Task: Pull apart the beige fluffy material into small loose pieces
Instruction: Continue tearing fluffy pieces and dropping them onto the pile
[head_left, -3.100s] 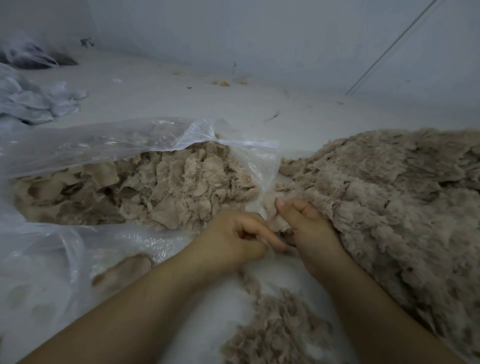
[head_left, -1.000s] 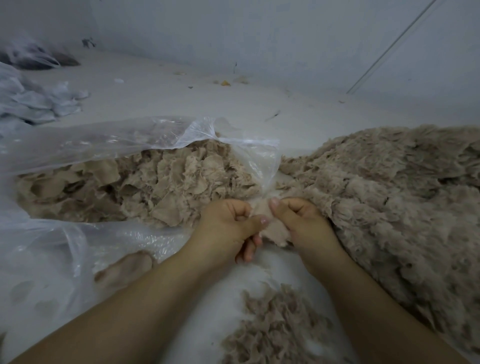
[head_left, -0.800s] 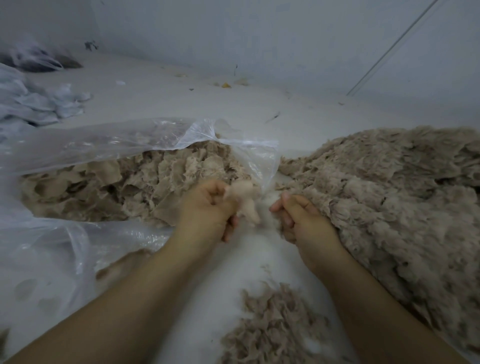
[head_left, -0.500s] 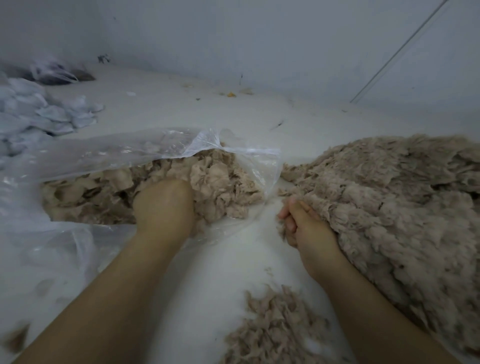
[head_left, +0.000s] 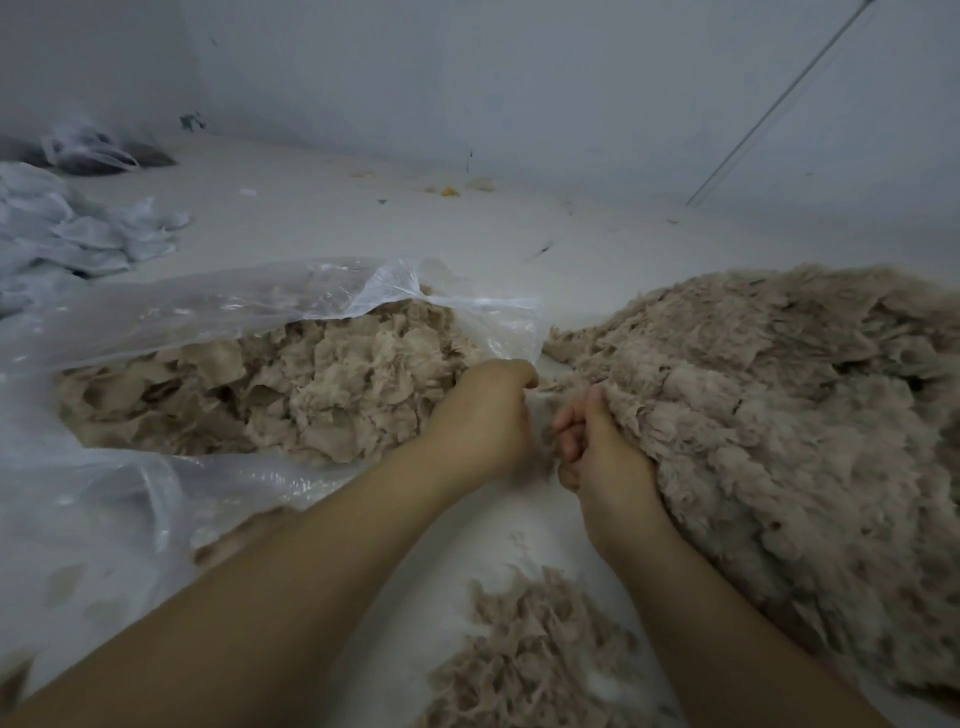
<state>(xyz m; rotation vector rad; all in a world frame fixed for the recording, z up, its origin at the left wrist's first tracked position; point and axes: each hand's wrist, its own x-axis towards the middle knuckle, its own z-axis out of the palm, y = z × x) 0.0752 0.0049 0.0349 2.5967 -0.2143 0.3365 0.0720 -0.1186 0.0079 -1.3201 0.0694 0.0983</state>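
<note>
On the pale floor (head_left: 363, 223), a big mound of beige fluffy material (head_left: 769, 415) fills the right side of the view, reaching from mid-frame down to the lower right edge. The right hand (head_left: 605, 457) lies against the mound's left edge with its fingers curled in, gripping a tuft of the fluff at that edge. The left hand (head_left: 483, 415) is just to the left of it, close but apart, back of the hand toward the camera and fingers bent under; it sits at the mouth of a clear plastic bag (head_left: 208, 312), and whether it holds any fluff cannot be told, since the fingers are hidden and the hand is slightly blurred. Inside the bag lies a heap of torn pieces (head_left: 291, 389) of the same beige stuff, looser and flakier than the mound. The bag's lower flap spreads over the floor at the left, beneath the left forearm. Between the two forearms, near the bottom edge, a smaller scatter of shredded fluff (head_left: 535, 660) rests on the floor. Crumpled white plastic (head_left: 67, 234) is bunched at the far left, and a grey wall (head_left: 519, 78) rises behind, with small bits of debris along its foot.
</note>
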